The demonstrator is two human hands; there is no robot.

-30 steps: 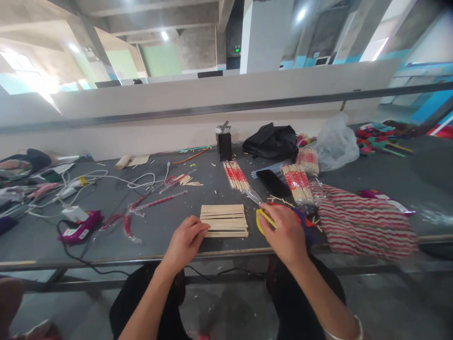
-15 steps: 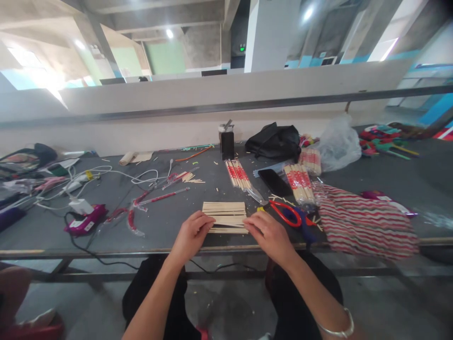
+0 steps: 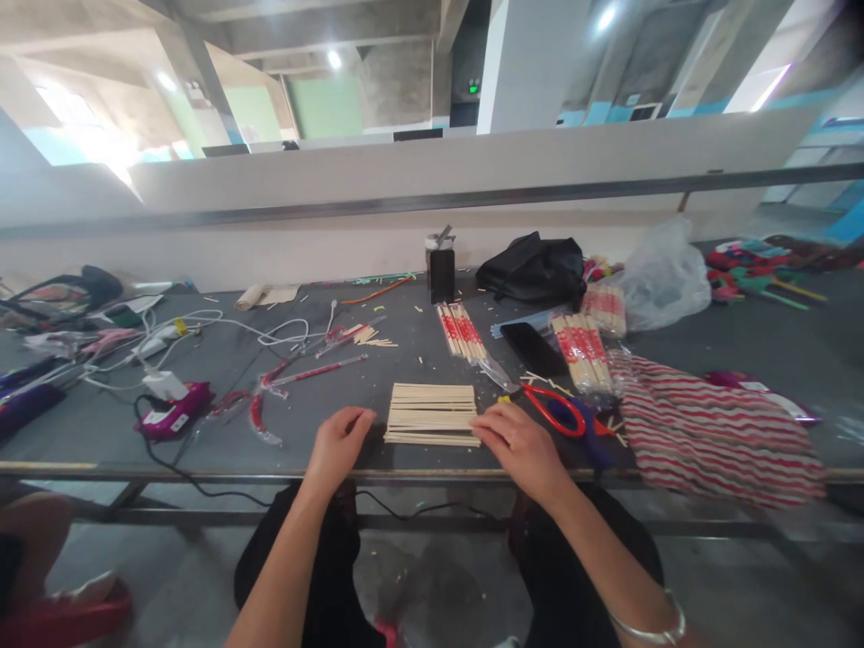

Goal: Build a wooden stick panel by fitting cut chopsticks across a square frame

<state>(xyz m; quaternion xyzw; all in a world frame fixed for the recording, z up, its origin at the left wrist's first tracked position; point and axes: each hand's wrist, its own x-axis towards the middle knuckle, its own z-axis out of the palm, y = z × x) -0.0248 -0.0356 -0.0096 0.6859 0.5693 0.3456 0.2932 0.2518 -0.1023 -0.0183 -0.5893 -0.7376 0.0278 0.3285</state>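
"Where are the hands?"

"Nearest of all. The left hand (image 3: 336, 443) is just left of the sticks (image 3: 432, 419), apart from them, its fingertips drawn together with nothing visible between them. The right hand (image 3: 525, 443) is at their right ends, fingertips up against them; whether it pinches one, I can't tell."

"And the sticks themselves?"

"Flat on the table (image 3: 330, 389), close to its front edge, between the two hands. They lie side by side, running left to right, with dark gaps showing between some. The ends don't quite line up."

"How would they handle?"

"Light, I'd judge, and stiff along their length, but thin enough to snap if bent. They look like dry wood, so probably not slippery to hold, though loose ones would shift at a nudge."

"Where should one take hold?"

"A single stick, by its two ends, finger and thumb. The whole row I'd press in from its front and back edges; lifted from one side, it would likely fall apart."

"What's farther off?"

"Scissors (image 3: 505, 382) with red handles, just beyond the right hand, and a striped cloth (image 3: 715, 432) to the right. Past the scissors, a phone (image 3: 533, 349) and a red-marked pack (image 3: 463, 331). Then a black bag (image 3: 530, 270), near the wall (image 3: 303, 256)."
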